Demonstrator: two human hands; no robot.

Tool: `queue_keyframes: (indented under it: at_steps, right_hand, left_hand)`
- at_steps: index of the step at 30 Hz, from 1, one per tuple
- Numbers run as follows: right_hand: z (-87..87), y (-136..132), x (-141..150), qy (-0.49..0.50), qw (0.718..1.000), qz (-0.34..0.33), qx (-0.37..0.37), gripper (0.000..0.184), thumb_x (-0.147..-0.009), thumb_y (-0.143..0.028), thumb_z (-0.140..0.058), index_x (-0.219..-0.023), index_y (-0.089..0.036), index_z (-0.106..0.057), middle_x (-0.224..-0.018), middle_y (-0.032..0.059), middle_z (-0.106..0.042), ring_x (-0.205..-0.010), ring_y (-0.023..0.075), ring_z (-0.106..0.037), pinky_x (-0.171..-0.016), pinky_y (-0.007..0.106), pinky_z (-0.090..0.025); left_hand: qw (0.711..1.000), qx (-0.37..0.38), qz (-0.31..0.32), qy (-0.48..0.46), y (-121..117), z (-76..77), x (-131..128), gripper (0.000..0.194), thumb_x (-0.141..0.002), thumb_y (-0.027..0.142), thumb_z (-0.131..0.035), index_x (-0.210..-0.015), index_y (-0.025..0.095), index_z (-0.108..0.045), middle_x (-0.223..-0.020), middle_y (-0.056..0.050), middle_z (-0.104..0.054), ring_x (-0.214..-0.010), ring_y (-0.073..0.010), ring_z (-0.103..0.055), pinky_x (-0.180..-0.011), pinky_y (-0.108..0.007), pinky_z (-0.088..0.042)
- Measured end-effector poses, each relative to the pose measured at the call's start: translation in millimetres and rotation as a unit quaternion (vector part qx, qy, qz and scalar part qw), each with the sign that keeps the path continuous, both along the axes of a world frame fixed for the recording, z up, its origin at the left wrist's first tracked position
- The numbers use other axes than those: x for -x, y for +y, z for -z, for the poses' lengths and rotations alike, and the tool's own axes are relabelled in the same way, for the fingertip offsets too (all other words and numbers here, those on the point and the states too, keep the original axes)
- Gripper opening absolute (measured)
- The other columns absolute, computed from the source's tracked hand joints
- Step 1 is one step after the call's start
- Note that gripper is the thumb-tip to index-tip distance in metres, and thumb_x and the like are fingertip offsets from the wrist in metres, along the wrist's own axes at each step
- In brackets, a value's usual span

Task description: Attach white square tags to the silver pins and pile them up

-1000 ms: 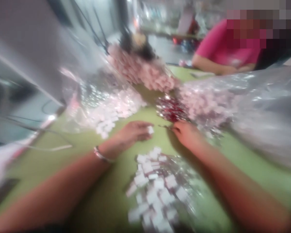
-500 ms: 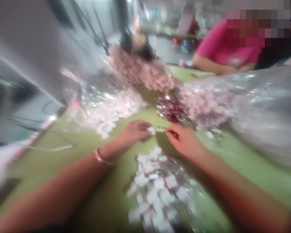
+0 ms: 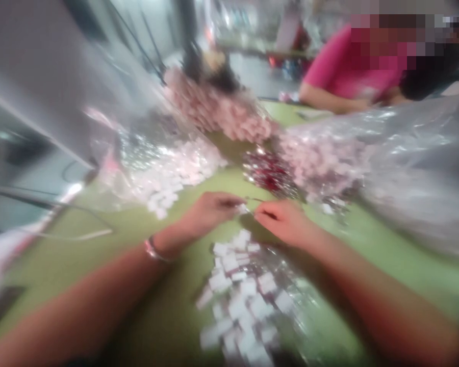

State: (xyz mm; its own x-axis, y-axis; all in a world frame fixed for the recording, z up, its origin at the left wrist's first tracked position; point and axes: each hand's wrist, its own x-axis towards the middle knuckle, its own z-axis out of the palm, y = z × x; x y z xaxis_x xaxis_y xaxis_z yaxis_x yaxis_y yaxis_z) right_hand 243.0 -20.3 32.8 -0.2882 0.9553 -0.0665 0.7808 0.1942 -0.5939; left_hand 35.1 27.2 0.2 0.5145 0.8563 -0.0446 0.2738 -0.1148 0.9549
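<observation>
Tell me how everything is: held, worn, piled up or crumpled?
Left grip: closed on white piece
Right grip: closed on thin thing, blurred
Bracelet: worn, left wrist
Near white pile: loose, jumbled
Red pile: heaped
Back pink pile: heaped
Left bag: crumpled
Right bag: wrinkled, mouth unclear

Right hand (image 3: 281, 220) nearer left hand (image 3: 209, 213), thin piece (image 3: 255, 199) brought up beside white piece (image 3: 242, 209)

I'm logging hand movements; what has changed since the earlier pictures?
The right hand moved left, bringing the thin, dark, wire-like piece it holds close to the small white block in the left hand; blur hides whether they touch. Nothing was visibly let go. The left hand, the pile of white rectangular blocks and the shiny red-and-silver pile stayed about put.
</observation>
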Motion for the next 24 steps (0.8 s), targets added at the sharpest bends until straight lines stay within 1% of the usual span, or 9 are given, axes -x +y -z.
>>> queue_keyframes:
  at_steps: [4,7,9,12,13,15,18,21,24]
  right_hand:
    - [-6.4,0,1,0.007,0.996,-0.015,0.093,0.018,-0.078,-0.02,-0.053,-0.064,-0.019,-0.063,-0.065,-0.0019,-0.063,-0.06,0.0105,-0.052,-0.058,0.023,-0.038]
    - [-11.5,0,0,0.035,0.986,0.022,0.16,0.015,-0.077,-0.021,-0.054,-0.065,-0.019,-0.062,-0.064,-0.0028,-0.06,-0.057,0.0097,-0.05,-0.055,0.022,-0.037]
    - [-13.7,-1,0,0.053,0.978,0.045,0.198,0.014,-0.076,-0.025,-0.055,-0.066,-0.019,-0.062,-0.06,-0.0042,-0.056,-0.053,0.0089,-0.046,-0.051,0.022,-0.035]
    - [-14.3,-1,1,0.068,0.969,0.061,0.231,0.018,-0.077,-0.03,-0.056,-0.064,-0.019,-0.06,-0.054,-0.0059,-0.049,-0.049,0.0084,-0.042,-0.048,0.022,-0.03]
    - [-13.8,-1,2,0.069,0.969,0.062,0.228,0.019,-0.078,-0.032,-0.055,-0.064,-0.019,-0.059,-0.053,-0.0062,-0.048,-0.048,0.0086,-0.042,-0.048,0.022,-0.03]
    - [-12.0,-2,4,0.069,0.977,0.058,0.194,0.022,-0.082,-0.034,-0.052,-0.066,-0.02,-0.059,-0.055,-0.0059,-0.048,-0.05,0.0092,-0.042,-0.049,0.022,-0.031]
    - [-6.6,-3,9,0.057,0.992,0.036,0.105,0.022,-0.085,-0.031,-0.049,-0.068,-0.02,-0.058,-0.06,-0.0043,-0.053,-0.057,0.0104,-0.047,-0.053,0.022,-0.034]
    - [2.2,-2,12,0.022,0.999,0.006,0.033,0.023,-0.086,-0.026,-0.048,-0.067,-0.019,-0.058,-0.062,-0.0024,-0.057,-0.06,0.0113,-0.05,-0.056,0.023,-0.035]
    - [11.1,-1,13,-0.027,1.0,-0.007,-0.014,0.022,-0.086,-0.023,-0.05,-0.066,-0.019,-0.058,-0.062,-0.0009,-0.059,-0.059,0.0115,-0.05,-0.056,0.024,-0.033]
  left_hand:
    - [0.998,-0.049,0.032,-0.012,0,0.6,0,0.016,-0.081,0.027,-0.067,-0.092,0.019,-0.074,-0.089,-0.005,-0.073,-0.076,-0.013,-0.066,-0.072,-0.026,-0.054]
    - [0.991,-0.122,0.042,-0.024,-3,-1.5,-1,0.014,-0.083,0.025,-0.065,-0.091,0.02,-0.075,-0.09,-0.005,-0.072,-0.078,-0.0131,-0.066,-0.074,-0.026,-0.054]
    - [0.982,-0.184,0.047,-0.021,-6,-4.2,-3,0.014,-0.085,0.024,-0.063,-0.092,0.021,-0.075,-0.089,-0.005,-0.072,-0.08,-0.0133,-0.065,-0.075,-0.027,-0.053]
    - [0.966,-0.246,0.085,-0.007,-9,-6.4,-6,0.017,-0.087,0.024,-0.06,-0.097,0.023,-0.075,-0.09,-0.005,-0.072,-0.084,-0.0142,-0.064,-0.078,-0.028,-0.052]
    - [0.965,-0.245,0.091,0.0,-10,-5.7,-6,0.018,-0.087,0.024,-0.059,-0.097,0.023,-0.074,-0.091,-0.005,-0.072,-0.084,-0.0144,-0.064,-0.079,-0.029,-0.052]
    - [0.976,-0.208,0.069,0.013,-8,-1.4,-6,0.018,-0.087,0.026,-0.06,-0.096,0.023,-0.075,-0.092,-0.005,-0.073,-0.083,-0.0146,-0.065,-0.078,-0.028,-0.052]
    - [0.993,-0.115,0.016,0.022,-5,9.5,-4,0.017,-0.083,0.028,-0.063,-0.094,0.022,-0.075,-0.089,-0.004,-0.073,-0.077,-0.0144,-0.066,-0.072,-0.026,-0.053]
    - [0.997,-0.062,0.007,0.034,-6,17.4,-5,0.019,-0.08,0.029,-0.064,-0.094,0.023,-0.076,-0.086,-0.003,-0.074,-0.075,-0.0145,-0.066,-0.069,-0.026,-0.053]
    - [0.997,-0.05,0.014,0.056,-8,13.7,-8,0.019,-0.081,0.03,-0.063,-0.092,0.023,-0.076,-0.087,-0.003,-0.075,-0.076,-0.0151,-0.067,-0.07,-0.026,-0.053]
